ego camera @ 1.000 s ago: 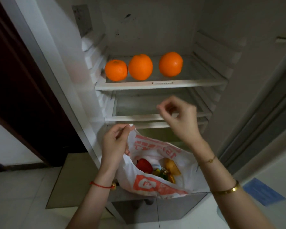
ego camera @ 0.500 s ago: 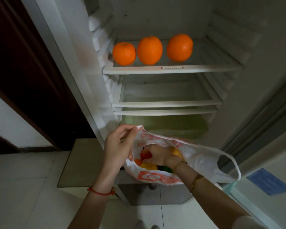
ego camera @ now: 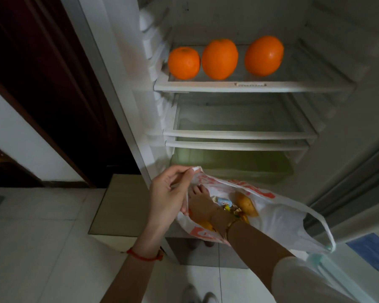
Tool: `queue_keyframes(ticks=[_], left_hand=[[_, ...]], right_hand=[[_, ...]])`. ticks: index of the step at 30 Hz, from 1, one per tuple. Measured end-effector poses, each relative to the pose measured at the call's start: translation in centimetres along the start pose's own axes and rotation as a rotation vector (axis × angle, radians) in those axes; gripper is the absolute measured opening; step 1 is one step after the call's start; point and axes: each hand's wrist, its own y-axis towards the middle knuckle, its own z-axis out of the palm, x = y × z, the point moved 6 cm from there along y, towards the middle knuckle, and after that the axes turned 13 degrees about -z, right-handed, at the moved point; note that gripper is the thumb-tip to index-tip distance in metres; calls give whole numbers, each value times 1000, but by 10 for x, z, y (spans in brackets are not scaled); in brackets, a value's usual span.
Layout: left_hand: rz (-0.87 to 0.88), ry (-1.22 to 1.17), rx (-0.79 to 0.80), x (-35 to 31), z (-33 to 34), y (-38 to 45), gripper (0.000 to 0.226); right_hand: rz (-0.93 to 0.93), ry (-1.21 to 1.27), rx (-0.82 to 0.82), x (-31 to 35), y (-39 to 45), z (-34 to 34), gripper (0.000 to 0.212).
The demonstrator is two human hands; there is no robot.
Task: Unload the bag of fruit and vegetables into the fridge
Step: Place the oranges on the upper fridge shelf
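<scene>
We hold the bag [ego camera: 278,217] w/ our left hand [ego camera: 170,196], fingers pinched tight on the rim at its top-left corner, wrist bent so the palm faces right, forearm rising from the bottom of the view w/ a red string bracelet [ego camera: 143,255] on it. Our right hand [ego camera: 200,203] is plunged into the bag's mouth, fingers pointing down-left and mostly hidden by the left hand and the plastic, so we can't tell if it's gripping anything; the forearm runs up from the lower right, gold bracelets [ego camera: 230,226] at the wrist, white sleeve [ego camera: 311,278] at the elbow. The bag is white w/ red print, hanging in front of the fridge [ego camera: 348,119] just below the lowest shelves, one loop handle drooping to the right. Inside we see a yellowish fruit [ego camera: 246,203] and small mixed items, too blurred to ID. Three oranges [ego camera: 220,59] sit in a row on the top shelf [ego camera: 206,86], left-centre; the two lower shelves [ego camera: 239,134] hold nothing visible.
</scene>
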Motion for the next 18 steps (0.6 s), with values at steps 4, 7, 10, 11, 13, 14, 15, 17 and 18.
queue_keyframes(ticks=[4,7,10,11,13,14,15,17,18], left_hand=[[0,-1,4,1,0,3,13],[20,-3,2,-1,-1,6,13],[28,-2,5,-6,-2,11,13],[30,-6,7,-7,-2,13,13],[36,-1,4,-8,-1,16,13],[37,10,2,-8,-1,18,13],[36,22,0,-7,0,19,13],[26,18,3,-7,3,21,13],[16,7,8,-7,6,22,13]], right_hand=[[30,56,-36,-3,-4,2,77],[63,185,-107,-17,-7,-3,74],[107,504,-238,-34,-25,-21,68],[115,632,-309,-39,-35,-30,63],[153,818,-427,-46,-59,-47,60],[174,880,-476,-48,-71,-56,60],[186,930,-522,-49,-83,-66,58],[183,1042,-582,-50,-105,-82,53],[169,1105,-607,-50,-115,-89,52]])
